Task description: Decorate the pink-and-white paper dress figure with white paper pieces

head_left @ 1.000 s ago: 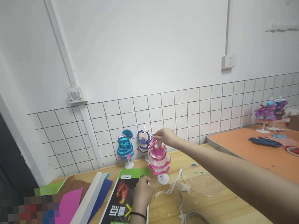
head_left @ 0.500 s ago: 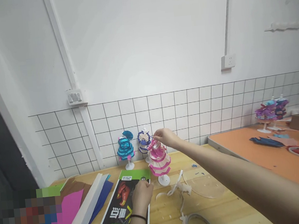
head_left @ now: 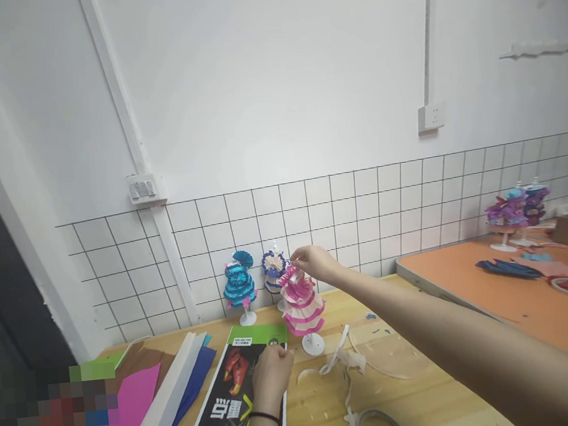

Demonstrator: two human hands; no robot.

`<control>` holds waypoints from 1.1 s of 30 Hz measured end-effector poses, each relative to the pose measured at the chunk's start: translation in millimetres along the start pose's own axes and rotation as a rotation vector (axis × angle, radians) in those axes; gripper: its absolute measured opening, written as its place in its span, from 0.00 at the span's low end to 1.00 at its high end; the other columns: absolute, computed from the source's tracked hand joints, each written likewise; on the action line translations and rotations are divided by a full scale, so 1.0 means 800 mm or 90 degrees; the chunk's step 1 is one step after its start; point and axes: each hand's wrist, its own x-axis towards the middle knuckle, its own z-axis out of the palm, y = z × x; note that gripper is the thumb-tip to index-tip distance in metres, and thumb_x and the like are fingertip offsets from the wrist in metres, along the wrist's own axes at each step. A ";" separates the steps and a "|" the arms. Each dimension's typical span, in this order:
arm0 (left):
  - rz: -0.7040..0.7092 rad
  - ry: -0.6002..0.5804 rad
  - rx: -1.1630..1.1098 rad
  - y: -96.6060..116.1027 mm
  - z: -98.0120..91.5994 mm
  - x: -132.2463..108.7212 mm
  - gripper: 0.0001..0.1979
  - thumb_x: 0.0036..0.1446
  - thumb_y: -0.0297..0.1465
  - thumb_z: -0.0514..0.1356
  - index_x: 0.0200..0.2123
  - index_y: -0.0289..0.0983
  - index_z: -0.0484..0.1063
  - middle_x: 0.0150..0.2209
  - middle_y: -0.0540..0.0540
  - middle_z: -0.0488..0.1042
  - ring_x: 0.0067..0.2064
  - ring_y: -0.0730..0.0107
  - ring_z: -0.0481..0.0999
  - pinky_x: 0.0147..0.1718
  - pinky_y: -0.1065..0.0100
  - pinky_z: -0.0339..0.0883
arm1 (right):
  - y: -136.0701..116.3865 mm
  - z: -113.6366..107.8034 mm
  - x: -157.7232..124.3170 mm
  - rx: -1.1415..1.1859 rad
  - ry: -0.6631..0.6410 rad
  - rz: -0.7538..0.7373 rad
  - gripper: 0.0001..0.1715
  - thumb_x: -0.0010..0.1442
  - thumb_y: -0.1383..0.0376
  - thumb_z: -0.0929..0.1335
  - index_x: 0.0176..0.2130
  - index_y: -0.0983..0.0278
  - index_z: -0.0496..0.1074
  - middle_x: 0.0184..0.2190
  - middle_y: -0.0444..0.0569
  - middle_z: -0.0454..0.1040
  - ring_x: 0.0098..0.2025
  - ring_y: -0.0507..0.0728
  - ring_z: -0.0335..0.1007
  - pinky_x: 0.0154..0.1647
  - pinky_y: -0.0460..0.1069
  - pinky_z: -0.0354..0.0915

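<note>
Pink doll (head_left: 302, 308) upright on bench (head_left: 433, 406), axis vertical. Right hand (head_left: 313, 262) pinches its top from above-right. Left hand (head_left: 272, 373) curled on book (head_left: 231, 399), just left of base.

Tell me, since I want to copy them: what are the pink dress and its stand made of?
The pink dress looks like folded matte paper: pleated pink and cream tiers with crisp creases. Its stand seems smooth white plastic, though that is less certain.

We face a white wall (head_left: 275, 73) with a band of white tiles (head_left: 363, 205) below; a wooden table (head_left: 322, 403) stands against it, an orange table (head_left: 498, 299) to its right, a socket (head_left: 429, 118) above.
</note>
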 end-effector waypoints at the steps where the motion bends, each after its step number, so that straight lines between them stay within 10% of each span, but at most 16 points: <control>1: 0.000 0.001 -0.001 0.000 0.000 0.000 0.14 0.51 0.38 0.53 0.19 0.38 0.69 0.22 0.48 0.74 0.24 0.70 0.71 0.22 0.73 0.53 | 0.000 0.000 0.000 0.002 -0.001 -0.002 0.13 0.60 0.59 0.62 0.39 0.65 0.69 0.33 0.45 0.73 0.34 0.52 0.69 0.38 0.52 0.65; 17: 0.004 0.006 -0.003 0.005 -0.004 -0.002 0.13 0.51 0.38 0.53 0.22 0.39 0.72 0.24 0.48 0.76 0.27 0.69 0.72 0.25 0.73 0.56 | 0.004 -0.009 -0.007 0.102 0.087 0.004 0.16 0.58 0.60 0.63 0.44 0.65 0.68 0.39 0.50 0.73 0.42 0.55 0.68 0.45 0.54 0.61; 27: 0.009 0.009 0.011 0.021 -0.009 -0.010 0.12 0.51 0.38 0.54 0.26 0.38 0.73 0.28 0.46 0.76 0.30 0.67 0.73 0.25 0.72 0.55 | 0.064 0.002 -0.107 0.291 0.135 0.109 0.12 0.53 0.64 0.65 0.38 0.65 0.72 0.40 0.51 0.74 0.43 0.56 0.67 0.46 0.50 0.59; 33: 0.017 0.001 0.020 0.036 -0.004 -0.016 0.11 0.50 0.36 0.53 0.27 0.37 0.73 0.30 0.44 0.77 0.32 0.67 0.73 0.25 0.71 0.54 | 0.067 0.044 -0.109 0.492 0.037 0.262 0.13 0.54 0.59 0.64 0.25 0.66 0.67 0.19 0.40 0.67 0.19 0.47 0.62 0.19 0.43 0.57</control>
